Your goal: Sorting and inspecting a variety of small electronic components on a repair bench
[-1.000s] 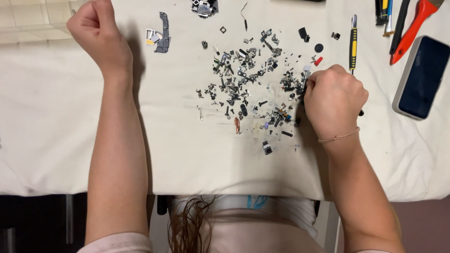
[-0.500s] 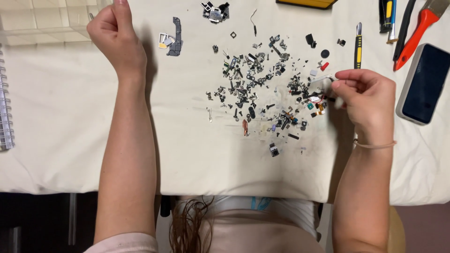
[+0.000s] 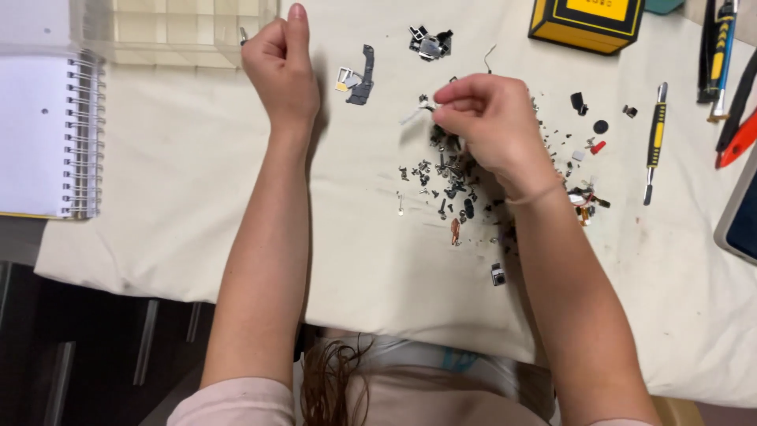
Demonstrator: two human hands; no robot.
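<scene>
Right hand point(image 3: 493, 126) pinches a small pale part point(image 3: 416, 115) above the scatter of tiny dark parts point(image 3: 453, 177) on the cloth-covered worktop point(image 3: 197, 197). Likely light, fragile; best held by its edges. Left hand point(image 3: 280, 71) fisted, maybe gripping something thin.

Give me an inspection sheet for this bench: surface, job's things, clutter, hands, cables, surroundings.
Surface: cream cloth over the table, lightly stained at right.
Job's things: pile of tiny dark parts under the right hand; small pale part pinched at its fingertips.
Clutter: spiral notebook, clear compartment box, yellow box, yellow-and-black tool, more tools at the right edge, dark bracket.
Hands: left hand fisted near the clear box, contents not visible; right hand pinching the pale part.
Cables: nothing seen.
Surroundings: dark floor below the table edge.
</scene>
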